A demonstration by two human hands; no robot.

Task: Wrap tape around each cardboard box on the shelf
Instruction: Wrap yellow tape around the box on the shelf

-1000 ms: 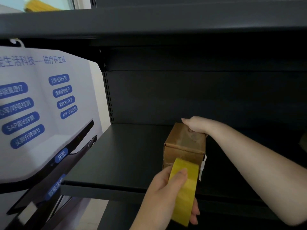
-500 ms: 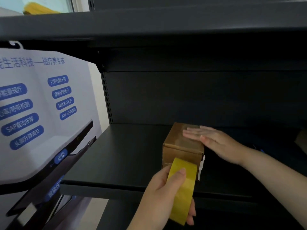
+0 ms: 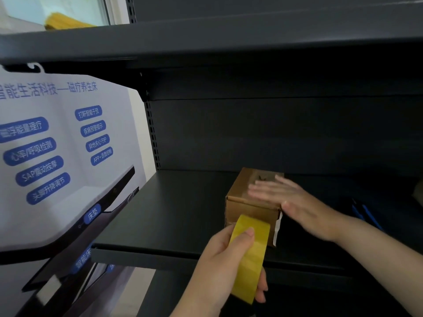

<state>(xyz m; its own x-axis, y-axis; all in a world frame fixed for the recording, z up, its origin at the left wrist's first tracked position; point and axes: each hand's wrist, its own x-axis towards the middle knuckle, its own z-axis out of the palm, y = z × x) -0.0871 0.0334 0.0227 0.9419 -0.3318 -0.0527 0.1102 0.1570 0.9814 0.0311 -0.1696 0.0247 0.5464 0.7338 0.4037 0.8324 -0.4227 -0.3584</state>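
Observation:
A small brown cardboard box (image 3: 242,197) stands on the dark shelf (image 3: 174,216), near its front edge. My right hand (image 3: 295,202) lies flat on the box's top with straight fingers, the thumb down by the right edge. My left hand (image 3: 224,266) grips a yellow tape roll (image 3: 250,255) just in front of the box's front face, thumb on the roll's outer band. The lower front of the box is hidden behind the roll.
A dark shelf board (image 3: 206,40) hangs overhead. A white poster with blue labels (image 3: 57,156) stands to the left of the shelf unit. Something blue (image 3: 366,216) lies on the shelf at the right, in shadow.
My right hand left the box's far top corner, flattened onto the top and slid toward the front. The tape roll in my left hand stayed about where it was.

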